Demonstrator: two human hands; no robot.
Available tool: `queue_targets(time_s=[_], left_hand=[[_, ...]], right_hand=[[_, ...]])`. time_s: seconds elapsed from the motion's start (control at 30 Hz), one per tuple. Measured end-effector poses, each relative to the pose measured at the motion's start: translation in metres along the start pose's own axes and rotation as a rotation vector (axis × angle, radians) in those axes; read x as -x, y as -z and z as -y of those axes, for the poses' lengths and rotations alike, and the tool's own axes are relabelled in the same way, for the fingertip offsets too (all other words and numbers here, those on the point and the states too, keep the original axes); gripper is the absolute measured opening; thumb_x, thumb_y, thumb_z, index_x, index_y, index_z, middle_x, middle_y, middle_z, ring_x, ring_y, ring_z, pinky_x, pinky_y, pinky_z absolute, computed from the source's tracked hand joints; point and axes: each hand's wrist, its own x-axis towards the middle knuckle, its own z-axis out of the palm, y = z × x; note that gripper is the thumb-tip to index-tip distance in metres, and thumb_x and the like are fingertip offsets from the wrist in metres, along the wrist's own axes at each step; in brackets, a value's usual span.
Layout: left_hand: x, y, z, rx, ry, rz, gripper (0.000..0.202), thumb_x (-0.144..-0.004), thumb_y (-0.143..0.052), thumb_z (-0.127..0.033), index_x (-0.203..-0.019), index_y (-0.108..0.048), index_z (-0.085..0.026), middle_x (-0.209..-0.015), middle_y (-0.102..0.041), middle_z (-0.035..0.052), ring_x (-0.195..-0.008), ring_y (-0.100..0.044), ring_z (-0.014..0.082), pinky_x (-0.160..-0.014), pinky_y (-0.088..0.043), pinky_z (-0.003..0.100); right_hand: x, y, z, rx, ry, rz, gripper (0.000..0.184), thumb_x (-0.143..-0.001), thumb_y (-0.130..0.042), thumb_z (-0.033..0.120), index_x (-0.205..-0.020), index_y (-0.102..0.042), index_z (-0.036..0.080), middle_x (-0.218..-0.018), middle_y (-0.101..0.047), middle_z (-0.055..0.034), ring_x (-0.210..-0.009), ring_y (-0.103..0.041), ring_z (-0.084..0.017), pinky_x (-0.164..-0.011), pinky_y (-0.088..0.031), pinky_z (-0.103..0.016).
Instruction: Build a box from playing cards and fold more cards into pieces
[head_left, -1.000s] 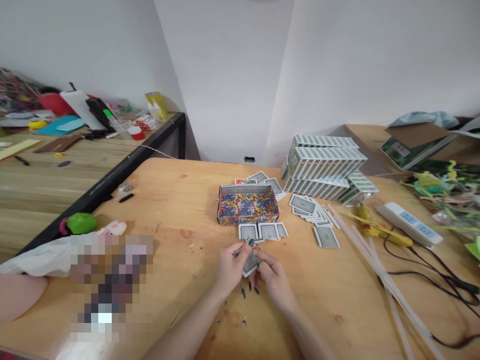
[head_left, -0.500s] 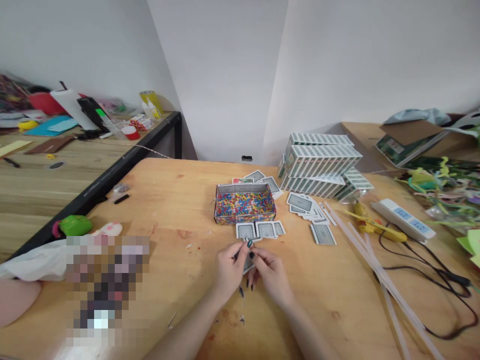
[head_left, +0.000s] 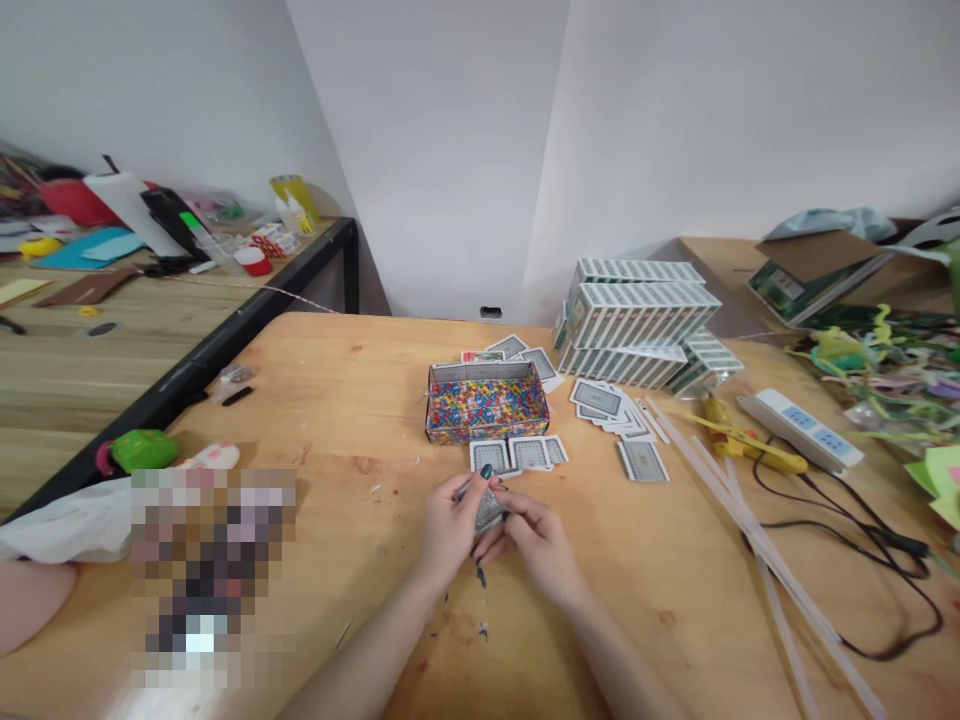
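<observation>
Between my hands is a grey-backed playing card (head_left: 490, 512), partly covered by my fingers. My left hand (head_left: 448, 525) grips its left side, thumb laid over the top. My right hand (head_left: 534, 540) pinches the card's right edge, with the other fingers curled beneath. Just beyond, several playing cards (head_left: 528, 453) lie face down against the front of an open box (head_left: 487, 408) lined with a colourful pattern. Dark scraps (head_left: 481, 578) are scattered on the table below my hands.
Striped card boxes (head_left: 641, 315) are stacked at the back right, beside loose cards (head_left: 600, 400). Farther right lie clear glue sticks (head_left: 750, 530), a yellow glue gun (head_left: 772, 455) and a white power strip (head_left: 801, 428) with black cords. A green object (head_left: 144, 451) sits at the left.
The card has tilted, so more of its patterned back shows between my hands. My left thumb has shifted slightly up and left. The whole view has moved a little.
</observation>
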Motion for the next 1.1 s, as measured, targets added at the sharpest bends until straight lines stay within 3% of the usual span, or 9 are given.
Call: queue_targets(time_s=[0.23, 0.47, 0.73, 1.1], left_hand=[[0.0, -0.002, 0.004, -0.226, -0.204, 0.045, 0.023, -0.078, -0.052, -0.033, -0.083, -0.065, -0.014, -0.08, -0.069, 0.0058, -0.071, -0.062, 0.0159, -0.064, -0.047, 0.023], [0.003, -0.001, 0.001, -0.476, -0.463, 0.142, 0.018, -0.081, -0.047, -0.025, -0.08, -0.063, -0.018, -0.081, -0.066, 0.0053, -0.078, -0.06, 0.0154, -0.072, -0.046, 0.025], [0.006, -0.002, 0.009, -0.563, -0.47, 0.207, 0.019, -0.08, -0.048, -0.021, -0.089, -0.065, -0.019, -0.084, -0.069, 0.0049, -0.075, -0.062, 0.0155, -0.068, -0.048, 0.025], [0.008, -0.002, 0.005, -0.558, -0.495, 0.171, 0.018, -0.069, -0.054, -0.013, -0.08, -0.067, -0.018, -0.076, -0.07, 0.0029, -0.069, -0.063, 0.0144, -0.067, -0.05, 0.024]], right_hand=[[-0.006, 0.014, -0.005, 0.143, 0.002, -0.184, 0.037, -0.074, -0.054, 0.048, -0.088, -0.057, 0.014, -0.052, -0.061, -0.0004, -0.047, -0.061, -0.014, -0.049, -0.051, -0.027], [-0.004, 0.031, -0.004, 0.543, 0.189, -0.316, 0.021, -0.08, -0.049, 0.035, -0.084, -0.062, 0.02, -0.067, -0.065, -0.0043, -0.058, -0.061, -0.018, -0.058, -0.05, -0.032], [0.0, 0.043, -0.003, 0.835, 0.325, -0.416, 0.017, -0.08, -0.045, 0.024, -0.081, -0.062, 0.022, -0.074, -0.066, -0.0054, -0.067, -0.061, -0.02, -0.065, -0.048, -0.033], [0.006, 0.045, -0.002, 1.046, 0.436, -0.457, 0.019, -0.08, -0.039, 0.017, -0.082, -0.058, 0.021, -0.077, -0.065, -0.0038, -0.071, -0.061, -0.016, -0.065, -0.047, -0.025]])
